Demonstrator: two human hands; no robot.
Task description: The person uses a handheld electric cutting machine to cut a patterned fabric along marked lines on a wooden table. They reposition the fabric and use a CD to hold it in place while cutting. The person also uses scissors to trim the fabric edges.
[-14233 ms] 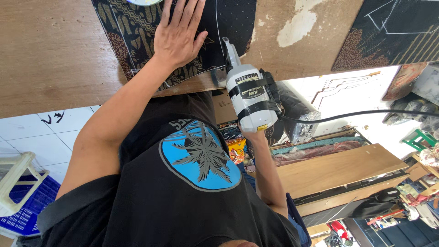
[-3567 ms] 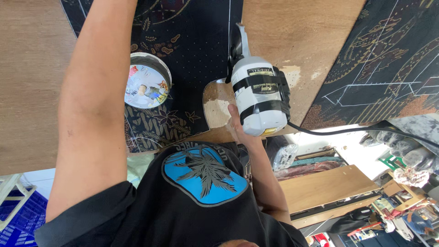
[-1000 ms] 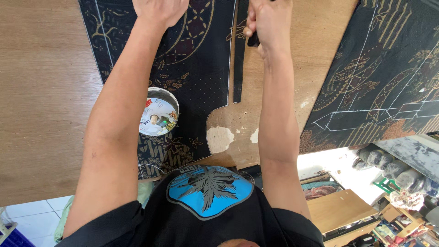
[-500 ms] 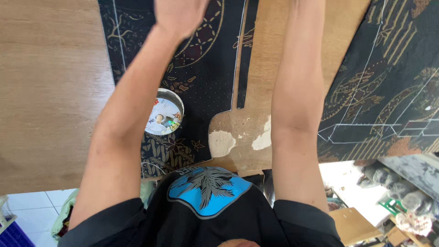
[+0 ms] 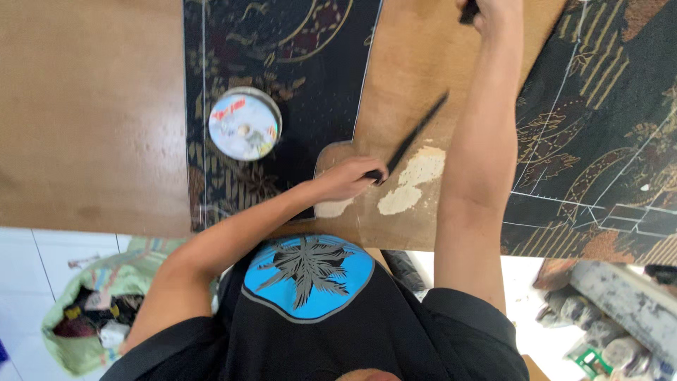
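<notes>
Looking straight down from the head camera, a person in a black shirt with a blue round emblem leans over a wooden tabletop (image 5: 92, 120) laid with dark patterned fabric (image 5: 282, 49).

The left hand (image 5: 349, 178) has drawn back toward the body since half a second ago, when both arms reached far forward. Its grip is now closed around the near end of a long, thin black strip (image 5: 412, 135), possibly a ruler or blade; blur makes its kind hard to tell. The strip slants up and to the right over a tan board (image 5: 430, 63) with pale worn patches.

The right hand (image 5: 493, 14) is stretched to the top edge of the view, closed around something small and dark; I cannot tell what it is, or whether it belongs to the same strip.

A round tin (image 5: 245, 124) with a colourful lid sits on the fabric, just left of the left hand and apart from it.

Judging by this shift, the work has moved from reaching along the board to handling the strip near its lower end.

Below the tabletop edge, a green bag (image 5: 106, 310) lies on the pale tiled floor.
</notes>
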